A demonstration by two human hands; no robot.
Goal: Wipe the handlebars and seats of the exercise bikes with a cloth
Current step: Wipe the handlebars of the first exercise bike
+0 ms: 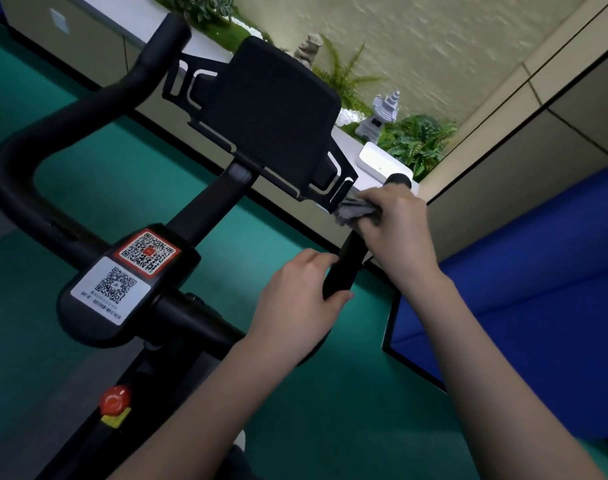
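A black exercise bike fills the head view, its curved handlebar [25,188] sweeping from the left horn round to the right horn [344,265]. My right hand [396,223] grips a grey cloth [353,211] wrapped round the right horn just below its tip [398,179]. My left hand [302,299] holds the same horn lower down, fingers curled round the bar. A black tablet holder [271,109] stands on the centre stem. The seat is out of view.
A panel with two QR-code stickers [129,271] sits on the stem, and a red knob [115,399] lies below it. Behind the bike runs a white ledge [347,140] with ferns, stone lanterns and a white box [382,161]. A blue bench [538,271] stands to the right on green floor.
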